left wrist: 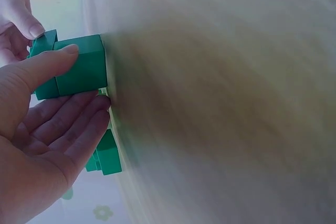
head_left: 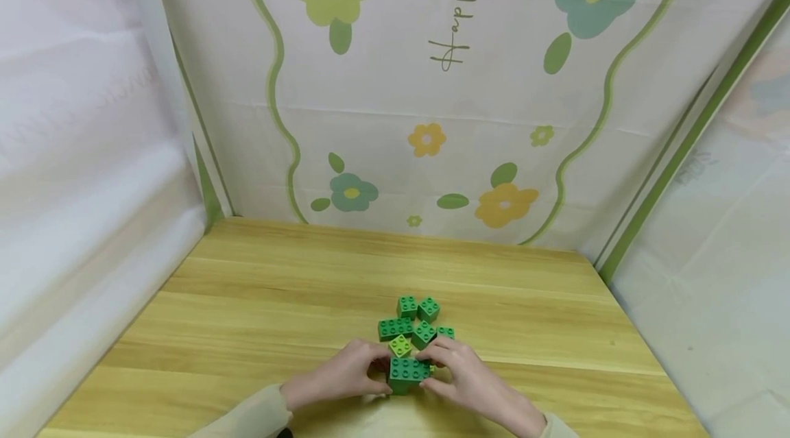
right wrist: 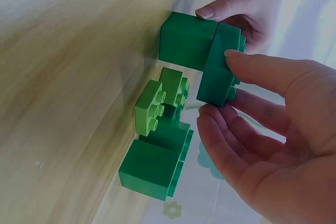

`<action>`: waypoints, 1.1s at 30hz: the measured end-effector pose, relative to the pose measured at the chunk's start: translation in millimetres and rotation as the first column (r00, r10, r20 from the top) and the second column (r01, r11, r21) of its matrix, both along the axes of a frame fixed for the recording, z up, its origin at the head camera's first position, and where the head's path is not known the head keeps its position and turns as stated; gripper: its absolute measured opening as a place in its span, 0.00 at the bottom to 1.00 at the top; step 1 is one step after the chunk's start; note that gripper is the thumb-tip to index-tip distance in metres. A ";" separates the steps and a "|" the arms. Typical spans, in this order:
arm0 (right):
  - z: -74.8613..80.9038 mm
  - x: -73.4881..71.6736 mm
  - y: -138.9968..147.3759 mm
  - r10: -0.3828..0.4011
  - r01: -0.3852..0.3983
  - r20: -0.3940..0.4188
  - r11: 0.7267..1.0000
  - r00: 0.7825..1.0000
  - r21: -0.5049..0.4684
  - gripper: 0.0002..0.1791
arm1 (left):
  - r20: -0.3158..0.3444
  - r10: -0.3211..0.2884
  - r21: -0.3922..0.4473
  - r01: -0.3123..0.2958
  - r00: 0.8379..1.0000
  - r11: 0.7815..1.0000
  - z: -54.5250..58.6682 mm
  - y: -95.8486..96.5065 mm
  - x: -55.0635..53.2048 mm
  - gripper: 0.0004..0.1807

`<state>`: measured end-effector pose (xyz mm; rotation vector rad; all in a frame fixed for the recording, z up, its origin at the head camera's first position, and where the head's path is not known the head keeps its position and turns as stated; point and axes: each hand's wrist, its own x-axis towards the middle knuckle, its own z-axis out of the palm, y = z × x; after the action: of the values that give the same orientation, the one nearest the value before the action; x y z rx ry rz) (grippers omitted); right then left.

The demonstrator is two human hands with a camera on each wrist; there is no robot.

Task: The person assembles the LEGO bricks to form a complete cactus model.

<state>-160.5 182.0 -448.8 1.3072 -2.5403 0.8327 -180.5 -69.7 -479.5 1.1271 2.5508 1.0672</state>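
Near the front of the table, a green eight-stud toy brick point(head_left: 409, 368) sits on a taller green block point(right wrist: 186, 43), jutting out past it on the right side. My left hand point(head_left: 348, 371) holds the block from the left, its thumb on one face and its fingers on the opposite side. From the right, my right hand point(head_left: 459, 375) pinches the overhanging end of the top brick between thumb and fingers. Close behind this stack lies a lime four-stud brick point(head_left: 400, 346). The stack's lower part is mostly hidden in the head view.
Behind the hands are a long green brick point(head_left: 395, 329) and several smaller ones, including a green brick point(head_left: 407, 306) and a neighbouring green brick point(head_left: 428, 309). The wooden table point(head_left: 296, 287) is enclosed by a flower-printed cloth point(head_left: 382, 81) at the back and sides.
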 end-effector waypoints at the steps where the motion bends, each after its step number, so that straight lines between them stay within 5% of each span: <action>1: 0.0 0.3 0.5 -0.005 0.005 0.000 1.000 1.000 0.003 0.18 | -0.001 -0.003 -0.001 0.003 1.000 1.000 0.4 0.6 0.2 0.15; 24: -2.9 3.2 6.2 -0.022 0.022 -0.028 1.000 0.999 0.010 0.18 | -0.026 -0.016 0.012 0.016 1.000 1.000 -1.4 1.9 1.0 0.18; 33: -2.0 2.8 6.6 -0.021 0.021 0.003 1.000 1.000 0.007 0.18 | 0.015 0.054 0.033 -0.054 0.998 0.998 3.7 -5.7 -5.3 0.15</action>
<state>-157.8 188.6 -450.8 1.2797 -2.5573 0.8235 -185.8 -75.4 -475.8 1.0601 2.5757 1.1305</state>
